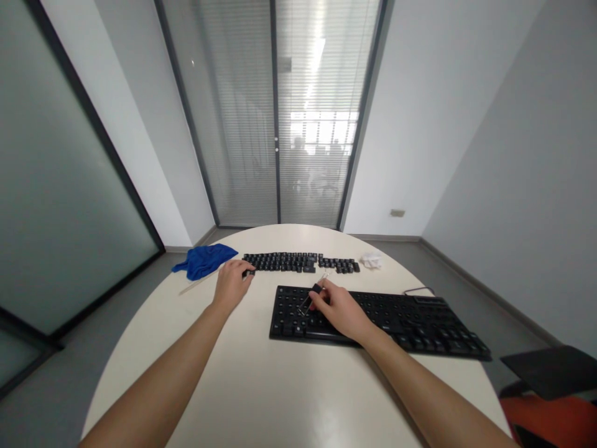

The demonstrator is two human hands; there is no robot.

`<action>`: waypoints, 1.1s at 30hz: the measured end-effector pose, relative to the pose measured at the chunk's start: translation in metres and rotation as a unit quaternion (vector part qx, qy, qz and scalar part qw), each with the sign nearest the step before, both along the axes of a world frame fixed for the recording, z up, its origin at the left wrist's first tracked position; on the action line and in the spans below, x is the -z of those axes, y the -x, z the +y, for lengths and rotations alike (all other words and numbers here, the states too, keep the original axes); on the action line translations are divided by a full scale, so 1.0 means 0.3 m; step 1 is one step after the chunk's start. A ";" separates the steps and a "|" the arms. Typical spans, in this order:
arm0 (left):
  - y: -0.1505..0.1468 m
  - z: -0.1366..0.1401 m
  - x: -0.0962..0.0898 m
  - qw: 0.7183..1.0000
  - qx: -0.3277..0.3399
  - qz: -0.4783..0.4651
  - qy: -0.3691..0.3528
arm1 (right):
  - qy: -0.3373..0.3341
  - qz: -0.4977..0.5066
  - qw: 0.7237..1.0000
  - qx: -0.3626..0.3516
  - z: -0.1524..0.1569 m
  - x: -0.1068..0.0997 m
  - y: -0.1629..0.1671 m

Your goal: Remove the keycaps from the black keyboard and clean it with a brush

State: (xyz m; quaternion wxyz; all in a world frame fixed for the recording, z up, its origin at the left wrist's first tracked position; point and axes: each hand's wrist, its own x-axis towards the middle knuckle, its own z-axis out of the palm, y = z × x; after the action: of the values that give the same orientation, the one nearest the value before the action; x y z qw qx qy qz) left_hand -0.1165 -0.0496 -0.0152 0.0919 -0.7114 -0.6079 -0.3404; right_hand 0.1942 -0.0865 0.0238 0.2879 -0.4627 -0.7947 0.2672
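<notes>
My left hand is at the left end of the laid-out keycaps, its fingers closed on a black keycap at the table surface. My right hand grips a keycap puller with a small black body and thin wire loops at both ends. It hovers over the left part of a black keyboard. Many key positions in the keyboard's upper rows look bare, while keys still sit along its bottom and right side. The forearm and hand cover part of the keyboard's middle.
A crumpled blue cloth lies at the table's left, with a thin wooden stick beside it. Crumpled white tissue is right of the keycaps. The round white table has a red and black chair at its right.
</notes>
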 end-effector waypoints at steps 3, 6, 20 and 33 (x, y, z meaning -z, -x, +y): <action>0.010 0.012 0.018 1.000 -0.016 0.005 0.000 | 0.002 -0.002 1.000 0.003 0.001 0.004 0.000; 0.013 0.020 0.032 1.000 -0.029 0.007 -0.001 | 0.004 0.000 1.000 0.002 -0.001 0.003 0.000; 0.011 0.015 0.036 0.999 -0.046 0.021 -0.005 | -0.007 -0.001 1.000 0.004 0.000 0.005 0.000; -0.139 -0.073 -0.045 0.992 0.096 -0.048 -0.062 | 0.003 0.035 0.994 -0.102 -0.009 -0.067 -0.062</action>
State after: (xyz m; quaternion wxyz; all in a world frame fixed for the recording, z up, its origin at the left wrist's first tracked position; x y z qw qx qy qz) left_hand -0.0749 -0.0714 -0.0017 0.0731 -0.7423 -0.5183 -0.4183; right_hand 0.2129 -0.0891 0.0439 0.2854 -0.3708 -0.8261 0.3139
